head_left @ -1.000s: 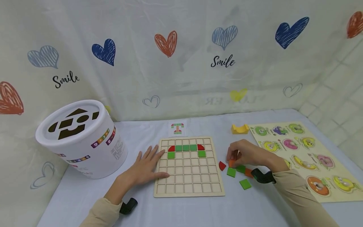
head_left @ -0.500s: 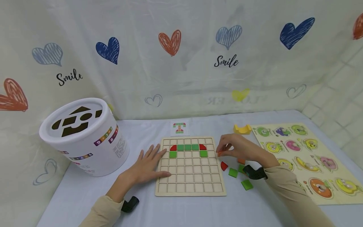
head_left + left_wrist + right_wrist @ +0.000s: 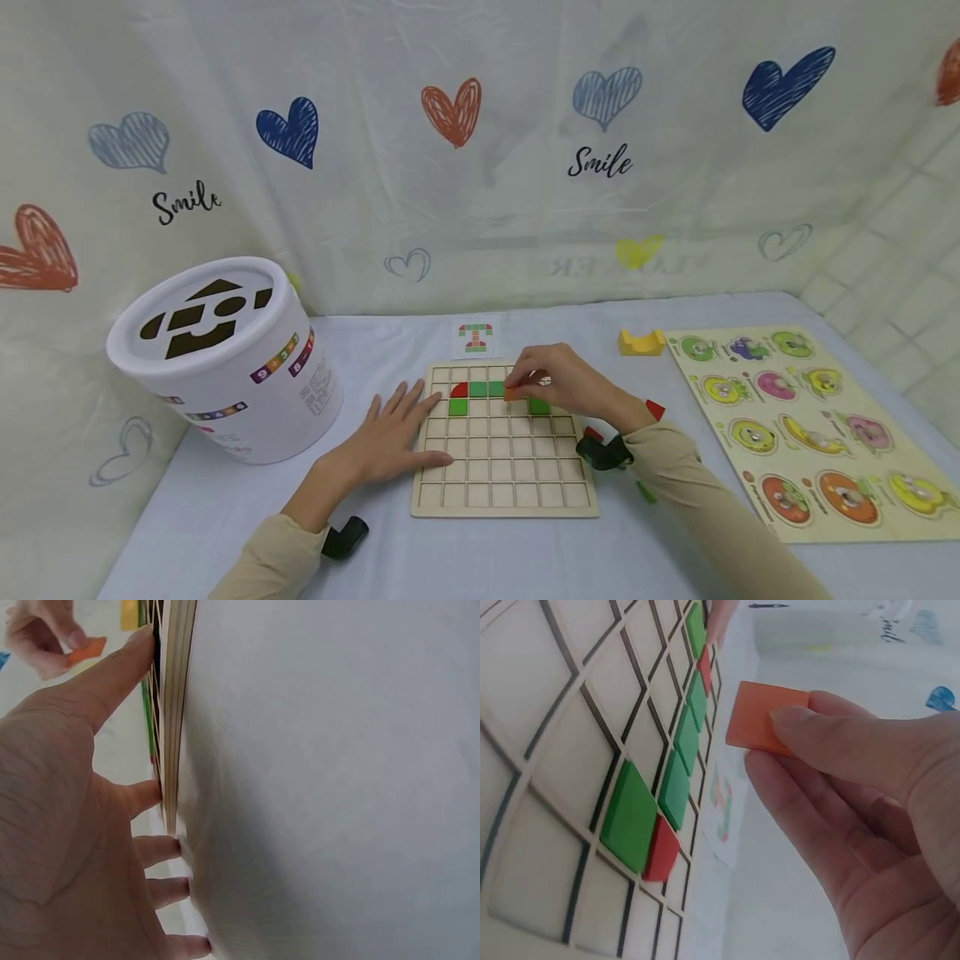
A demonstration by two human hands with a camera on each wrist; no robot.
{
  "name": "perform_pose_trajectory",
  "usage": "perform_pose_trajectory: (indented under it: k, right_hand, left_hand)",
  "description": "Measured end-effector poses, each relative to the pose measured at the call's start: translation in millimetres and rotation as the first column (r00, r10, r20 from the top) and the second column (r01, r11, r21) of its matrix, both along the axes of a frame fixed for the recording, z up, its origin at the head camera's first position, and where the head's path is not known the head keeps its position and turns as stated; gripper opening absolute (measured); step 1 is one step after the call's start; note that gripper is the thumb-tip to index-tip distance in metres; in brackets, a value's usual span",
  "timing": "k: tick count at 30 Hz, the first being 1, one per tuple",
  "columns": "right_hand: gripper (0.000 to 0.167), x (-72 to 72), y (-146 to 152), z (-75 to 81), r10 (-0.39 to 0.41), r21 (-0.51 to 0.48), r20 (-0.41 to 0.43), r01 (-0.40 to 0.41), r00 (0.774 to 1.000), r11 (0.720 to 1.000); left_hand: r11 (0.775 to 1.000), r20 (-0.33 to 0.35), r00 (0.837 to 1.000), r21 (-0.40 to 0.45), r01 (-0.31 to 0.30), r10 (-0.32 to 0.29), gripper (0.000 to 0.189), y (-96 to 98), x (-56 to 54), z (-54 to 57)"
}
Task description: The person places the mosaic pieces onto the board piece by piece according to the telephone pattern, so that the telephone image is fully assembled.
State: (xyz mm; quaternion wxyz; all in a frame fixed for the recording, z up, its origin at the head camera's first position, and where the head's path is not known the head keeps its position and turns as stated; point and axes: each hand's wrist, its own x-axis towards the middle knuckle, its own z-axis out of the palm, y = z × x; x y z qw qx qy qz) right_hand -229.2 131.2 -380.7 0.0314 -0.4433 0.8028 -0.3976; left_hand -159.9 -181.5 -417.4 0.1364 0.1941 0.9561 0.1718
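Note:
My right hand (image 3: 566,385) pinches an orange square tile (image 3: 754,716) between thumb and fingers. It hovers over the upper part of a wooden grid board (image 3: 501,471). On the board, a row of green square tiles (image 3: 686,735) runs between red quarter-round tiles (image 3: 662,851), with a green square (image 3: 628,817) below each end. In the head view the right hand covers part of that row. My left hand (image 3: 382,442) lies spread at the board's left edge, its thumb over the grid and its fingers along the side.
Beyond the board lies a small pattern card (image 3: 476,335). A white tub (image 3: 225,400) with a shape-cut lid stands left. To the right are a yellow arched block (image 3: 641,342) and a fruit puzzle board (image 3: 817,442). Loose red (image 3: 655,409) and green (image 3: 647,492) tiles lie partly behind the right forearm.
My right hand has picked the orange tile from the loose pile and carried it left over the board's upper rows. The left hand stays in place at the board's edge.

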Motion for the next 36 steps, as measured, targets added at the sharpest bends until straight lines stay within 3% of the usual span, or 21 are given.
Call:
perform_pose_trajectory:
  k: [14,24,36]
  right_hand:
    - [0.013,-1.3,-26,-16.5,-0.077,0.110,0.037,0.073,0.996,0.991]
    - [0.015,-0.4,-27,-17.5,-0.080,0.150,0.039,0.073,0.996,0.986]
    - [0.016,4.8,-33,-13.3,-0.056,0.236,-0.072,0.072,0.996,0.969]
  left_hand:
    - [1.000,0.000,1.000,0.000,-0.006,0.006,0.102,-0.2,-0.9,0.3]
    - [1.000,0.002,1.000,0.004,-0.001,0.001,0.102,-0.1,-0.7,1.4]
    - [1.000,-0.009,1.000,0.001,0.004,-0.004,0.102,0.8,-0.4,1.5]
